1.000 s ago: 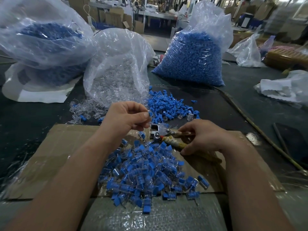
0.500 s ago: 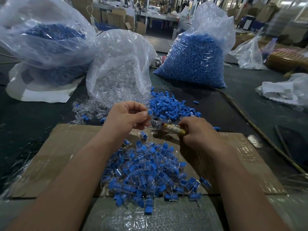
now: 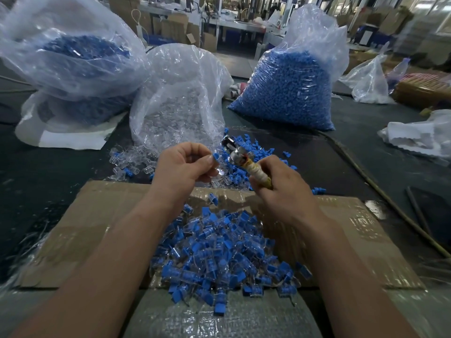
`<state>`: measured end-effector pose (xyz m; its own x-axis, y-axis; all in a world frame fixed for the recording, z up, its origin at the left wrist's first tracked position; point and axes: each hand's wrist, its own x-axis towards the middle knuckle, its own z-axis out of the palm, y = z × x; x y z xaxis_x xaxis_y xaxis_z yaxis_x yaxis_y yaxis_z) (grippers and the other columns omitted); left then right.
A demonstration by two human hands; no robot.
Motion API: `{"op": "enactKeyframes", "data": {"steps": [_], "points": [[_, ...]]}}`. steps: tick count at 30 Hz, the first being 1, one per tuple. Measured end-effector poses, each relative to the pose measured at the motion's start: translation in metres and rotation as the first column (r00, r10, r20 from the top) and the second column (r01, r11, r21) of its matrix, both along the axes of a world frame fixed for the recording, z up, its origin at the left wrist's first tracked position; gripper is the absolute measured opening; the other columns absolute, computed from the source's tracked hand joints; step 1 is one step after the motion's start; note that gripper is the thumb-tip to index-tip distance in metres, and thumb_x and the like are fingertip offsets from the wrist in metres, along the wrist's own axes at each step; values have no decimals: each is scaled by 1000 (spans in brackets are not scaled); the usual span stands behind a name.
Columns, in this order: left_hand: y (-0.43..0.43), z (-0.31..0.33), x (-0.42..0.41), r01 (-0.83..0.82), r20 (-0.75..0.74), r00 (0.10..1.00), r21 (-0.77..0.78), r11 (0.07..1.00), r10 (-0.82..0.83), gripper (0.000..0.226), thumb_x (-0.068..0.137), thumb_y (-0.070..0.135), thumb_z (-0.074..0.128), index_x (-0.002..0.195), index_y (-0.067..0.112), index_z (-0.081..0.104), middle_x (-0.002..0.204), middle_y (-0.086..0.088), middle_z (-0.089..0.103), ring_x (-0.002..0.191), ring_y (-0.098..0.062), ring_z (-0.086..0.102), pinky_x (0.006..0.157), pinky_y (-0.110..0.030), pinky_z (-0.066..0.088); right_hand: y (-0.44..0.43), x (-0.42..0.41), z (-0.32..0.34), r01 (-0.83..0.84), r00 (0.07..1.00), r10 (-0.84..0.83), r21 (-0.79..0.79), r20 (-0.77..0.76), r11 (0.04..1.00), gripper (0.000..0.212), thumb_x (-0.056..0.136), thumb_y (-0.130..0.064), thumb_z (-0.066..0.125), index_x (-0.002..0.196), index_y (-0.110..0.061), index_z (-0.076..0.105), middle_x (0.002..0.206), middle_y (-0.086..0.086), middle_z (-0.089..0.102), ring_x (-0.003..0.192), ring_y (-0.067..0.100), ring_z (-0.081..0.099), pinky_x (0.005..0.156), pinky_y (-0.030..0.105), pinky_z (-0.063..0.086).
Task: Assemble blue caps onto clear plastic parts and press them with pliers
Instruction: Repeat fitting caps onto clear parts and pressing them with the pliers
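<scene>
My left hand [image 3: 185, 167], above the far edge of the cardboard sheet [image 3: 97, 228], pinches a blue cap [image 3: 216, 156] with its end turned outward, I judge so the tool can reach it; I cannot tell if a clear part sits beneath. My right hand [image 3: 285, 191] grips the taped handle of the pliers [image 3: 235, 154], head raised near the cap, not touching. The finished pile [image 3: 219, 252] lies mid-cardboard; loose caps [image 3: 251, 148] wait just beyond it on the tabletop [image 3: 48, 172].
</scene>
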<state>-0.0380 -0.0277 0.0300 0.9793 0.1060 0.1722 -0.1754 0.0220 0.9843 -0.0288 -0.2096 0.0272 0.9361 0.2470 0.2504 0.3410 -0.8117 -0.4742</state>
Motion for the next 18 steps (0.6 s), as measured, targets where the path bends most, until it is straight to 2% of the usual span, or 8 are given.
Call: {"op": "enactKeyframes", "data": {"steps": [5,10,18], "points": [[-1,1,-1,-19,15,1000,10,1000,19,17,85,-3,56,76,11,59,57,7,66,58,-8,63,64,-27,56,3,-1,-1,-31,998,32,22,-47,999,18,87,-25,57,88,-31,40,79,-13,45,70,1,42,55,23,27],[-3,2,-1,-29,35,999,19,999,28,19,84,-6,56,74,11,59,57,6,65,56,-5,62,59,-21,55,3,-3,0,-47,996,50,41,-76,998,16,87,-26,56,88,-32,41,81,-12,47,72,2,43,56,24,28],[-2,1,-1,-26,36,999,23,999,25,21,83,-7,56,73,12,58,55,8,64,55,-4,62,59,-20,55,5,-4,1,-69,989,73,38,-129,997,15,88,-24,55,89,-30,42,84,-12,46,73,2,42,57,23,29]]}}
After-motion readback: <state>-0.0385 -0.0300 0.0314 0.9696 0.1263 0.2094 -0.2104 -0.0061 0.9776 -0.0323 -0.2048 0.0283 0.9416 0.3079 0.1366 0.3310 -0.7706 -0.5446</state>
